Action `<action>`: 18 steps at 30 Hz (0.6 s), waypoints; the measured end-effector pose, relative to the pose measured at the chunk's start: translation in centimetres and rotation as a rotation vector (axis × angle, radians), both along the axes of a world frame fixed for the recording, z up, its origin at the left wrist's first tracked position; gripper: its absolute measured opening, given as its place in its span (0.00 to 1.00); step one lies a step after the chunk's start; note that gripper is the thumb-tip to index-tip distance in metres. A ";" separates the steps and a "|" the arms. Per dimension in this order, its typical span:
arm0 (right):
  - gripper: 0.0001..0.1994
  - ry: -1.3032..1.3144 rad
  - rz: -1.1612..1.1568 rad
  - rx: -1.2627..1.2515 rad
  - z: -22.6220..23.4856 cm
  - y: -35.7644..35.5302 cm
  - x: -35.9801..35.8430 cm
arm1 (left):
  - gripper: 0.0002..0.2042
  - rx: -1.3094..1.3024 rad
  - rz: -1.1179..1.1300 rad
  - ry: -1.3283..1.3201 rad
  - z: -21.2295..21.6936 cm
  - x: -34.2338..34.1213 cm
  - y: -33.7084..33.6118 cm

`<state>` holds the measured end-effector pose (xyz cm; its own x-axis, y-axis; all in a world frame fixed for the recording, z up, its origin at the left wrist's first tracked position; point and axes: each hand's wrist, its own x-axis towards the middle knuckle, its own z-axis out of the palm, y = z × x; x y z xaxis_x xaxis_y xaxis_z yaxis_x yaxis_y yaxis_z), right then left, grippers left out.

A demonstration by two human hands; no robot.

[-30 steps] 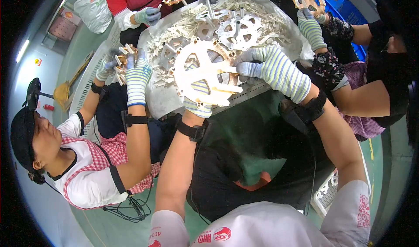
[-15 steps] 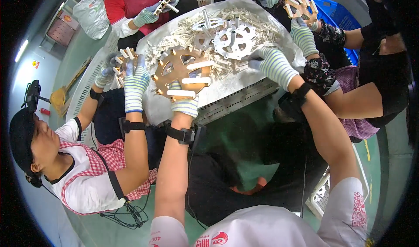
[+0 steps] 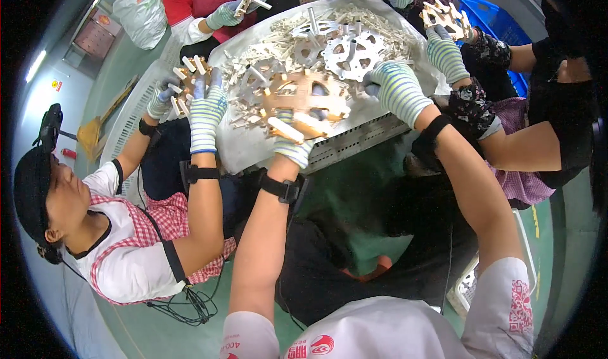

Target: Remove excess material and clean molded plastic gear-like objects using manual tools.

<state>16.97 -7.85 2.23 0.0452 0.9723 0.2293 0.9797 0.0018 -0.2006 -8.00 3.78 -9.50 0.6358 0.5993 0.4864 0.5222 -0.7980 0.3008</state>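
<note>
A round bronze-coloured plate with cut-out openings is in my left hand, tilted and smeared by motion. My gloved fingers reach up behind and through it, partly hidden. White rods stick out along its near edge. My right hand, in a striped glove with grey fingertips, is at the right side of the pile, its fingers bent together; whether something is between them I cannot make out. Just beyond its fingertips lies a silver toothed disc with an upright post.
A pile of whitish rods covers the sheet-lined worktop. On the left a co-worker's gloved hands hold a similar piece. Other people's hands work at the back and right. A blue crate stands at the back right.
The bronze plate in my left hand has swung right and tipped flatter, toward my right hand. My right hand has hardly moved over the pile. The whole view has shifted slightly.
</note>
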 end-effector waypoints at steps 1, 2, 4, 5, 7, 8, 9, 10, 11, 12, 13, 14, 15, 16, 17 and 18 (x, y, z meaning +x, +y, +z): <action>0.09 0.068 0.022 0.002 0.4 -0.1 -0.2 | 0.34 -0.002 -0.048 0.071 0.1 0.2 -0.2; 0.09 0.136 0.045 0.006 0.8 -0.4 -0.5 | 0.32 -0.105 -0.129 -0.002 0.2 0.3 -0.4; 0.09 0.262 0.102 0.057 1.3 -0.3 -1.8 | 0.31 -0.236 -0.209 -0.109 0.6 0.3 -0.8; 0.10 0.292 0.090 0.040 1.6 -0.5 -2.3 | 0.31 -0.261 -0.213 -0.142 0.8 0.2 -1.2; 0.11 0.350 0.054 0.009 2.0 -0.9 -3.0 | 0.31 -0.311 -0.230 -0.207 1.2 0.3 -2.1; 0.13 0.512 0.112 0.056 2.2 -1.1 -3.1 | 0.31 -0.337 -0.243 -0.241 1.3 0.5 -2.5; 0.13 0.513 0.097 0.117 2.5 -1.4 -3.2 | 0.30 -0.361 -0.257 -0.276 1.5 0.8 -2.9; 0.13 0.513 0.085 0.178 2.8 -1.7 -3.2 | 0.30 -0.417 -0.288 -0.330 1.8 1.1 -3.2; 0.13 0.512 0.077 0.239 3.0 -1.9 -3.2 | 0.30 -0.508 -0.289 -0.409 2.1 1.3 -3.4; 0.12 0.452 0.120 0.272 3.3 -1.9 -3.2 | 0.30 -0.629 -0.308 -0.506 2.3 1.4 -3.5; 0.12 0.477 0.111 0.213 3.4 -2.0 -3.3 | 0.29 -0.395 -0.214 -0.333 2.6 1.2 -3.5; 0.12 0.501 0.101 0.153 3.5 -2.2 -3.5 | 0.29 -0.007 -0.054 -0.107 2.9 0.9 -3.5; 0.12 0.524 0.087 0.094 3.6 -2.3 -3.6 | 0.29 -0.139 -0.095 -0.156 3.1 0.8 -3.6; 0.12 0.549 0.169 0.186 3.5 -2.4 -4.0 | 0.29 -0.259 -0.136 -0.234 3.1 0.8 -3.6; 0.12 0.569 0.131 0.151 3.5 -2.7 -4.2 | 0.29 -0.379 -0.178 -0.313 3.1 0.8 -3.7; 0.12 0.588 0.091 0.116 3.5 -2.9 -4.3 | 0.29 -0.500 -0.220 -0.392 3.1 0.9 -3.8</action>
